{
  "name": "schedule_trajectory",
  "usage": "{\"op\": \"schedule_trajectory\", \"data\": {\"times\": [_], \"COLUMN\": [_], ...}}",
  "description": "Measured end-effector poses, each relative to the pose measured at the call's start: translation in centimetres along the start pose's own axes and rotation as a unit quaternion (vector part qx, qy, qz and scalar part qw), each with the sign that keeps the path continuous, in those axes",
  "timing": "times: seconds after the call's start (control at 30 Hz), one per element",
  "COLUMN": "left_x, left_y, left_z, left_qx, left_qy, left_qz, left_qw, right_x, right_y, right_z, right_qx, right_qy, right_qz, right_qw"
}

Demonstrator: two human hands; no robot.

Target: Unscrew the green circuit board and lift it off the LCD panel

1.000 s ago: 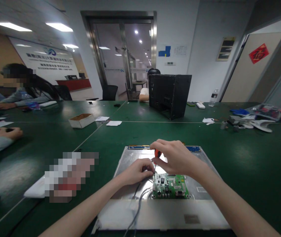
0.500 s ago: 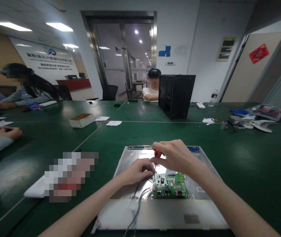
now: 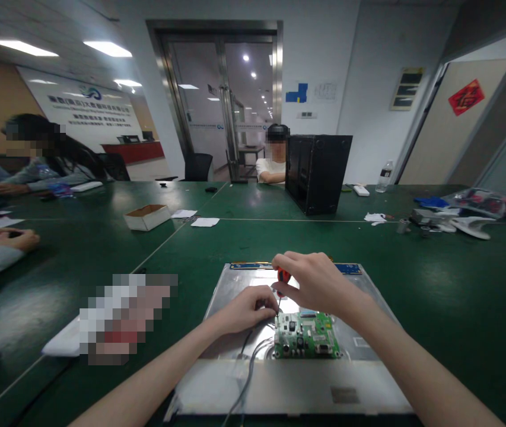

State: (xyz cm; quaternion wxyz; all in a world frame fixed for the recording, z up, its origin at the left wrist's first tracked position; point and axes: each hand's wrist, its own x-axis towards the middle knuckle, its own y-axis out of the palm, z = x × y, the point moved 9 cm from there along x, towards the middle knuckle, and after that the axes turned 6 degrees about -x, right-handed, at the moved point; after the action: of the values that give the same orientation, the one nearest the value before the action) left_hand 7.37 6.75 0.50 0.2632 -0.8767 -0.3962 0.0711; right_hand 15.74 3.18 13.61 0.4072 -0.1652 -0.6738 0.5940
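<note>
My right hand (image 3: 312,281) is closed round the red and black handle of a screwdriver (image 3: 283,276), held upright. Its thin shaft points down at the upper left corner of a green circuit board (image 3: 306,335). Beside the tip, my left hand (image 3: 250,307) has its thumb and fingers curled together at that corner; whatever they pinch is too small to make out. The board lies on the silver metal back of a flat display panel (image 3: 288,385), which has a blue strip board (image 3: 350,268) along its far edge. Grey cables (image 3: 253,369) run from the board's left side toward me.
On the green table (image 3: 217,246) stand a black computer case (image 3: 317,173), an open cardboard box (image 3: 147,217) and a water bottle (image 3: 384,176). Plastic bags and loose parts (image 3: 452,216) lie at right. People sit at the left and across, one co-worker's hands (image 3: 16,239) at far left.
My right hand has shifted very slightly on the screwdriver handle, its fingers turned a little. My left hand, the board and the panel stay where they were.
</note>
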Motion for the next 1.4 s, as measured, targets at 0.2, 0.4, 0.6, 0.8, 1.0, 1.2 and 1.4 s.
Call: {"op": "schedule_trajectory", "data": {"times": [0.2,0.4,0.6,0.8,1.0,1.2,1.4], "left_x": [-0.05,-0.02,-0.08,-0.03,0.0,-0.05,-0.03], "left_y": [0.06,-0.01,-0.02,0.03,0.14,0.04,-0.03], "left_z": [0.2,-0.03,-0.54,-0.26,-0.15,-0.21,-0.3], "left_qx": [0.016,0.002,-0.005,-0.009,0.004,-0.008,-0.004], "left_qy": [-0.009,0.017,0.008,0.013,0.029,0.016,0.026], "left_qz": [0.011,0.006,0.002,-0.005,0.004,-0.003,-0.005], "left_qw": [1.0,1.0,1.0,1.0,1.0,1.0,1.0], "right_x": [-0.2,-0.45,-0.08,-0.3,-0.5,-0.1,-0.35], "right_y": [0.0,-0.41,-0.18,-0.2,-0.23,0.04,-0.39], "right_z": [-0.1,0.19,0.16,0.28,0.6,0.44,0.5], "right_qx": [-0.012,0.057,0.011,0.003,0.063,-0.017,0.002], "right_qy": [-0.005,-0.022,-0.011,-0.017,-0.036,-0.016,-0.023], "right_qz": [0.004,0.005,-0.001,0.0,0.0,0.008,0.002], "right_qw": [1.0,0.998,1.0,1.0,0.997,1.0,1.0]}}
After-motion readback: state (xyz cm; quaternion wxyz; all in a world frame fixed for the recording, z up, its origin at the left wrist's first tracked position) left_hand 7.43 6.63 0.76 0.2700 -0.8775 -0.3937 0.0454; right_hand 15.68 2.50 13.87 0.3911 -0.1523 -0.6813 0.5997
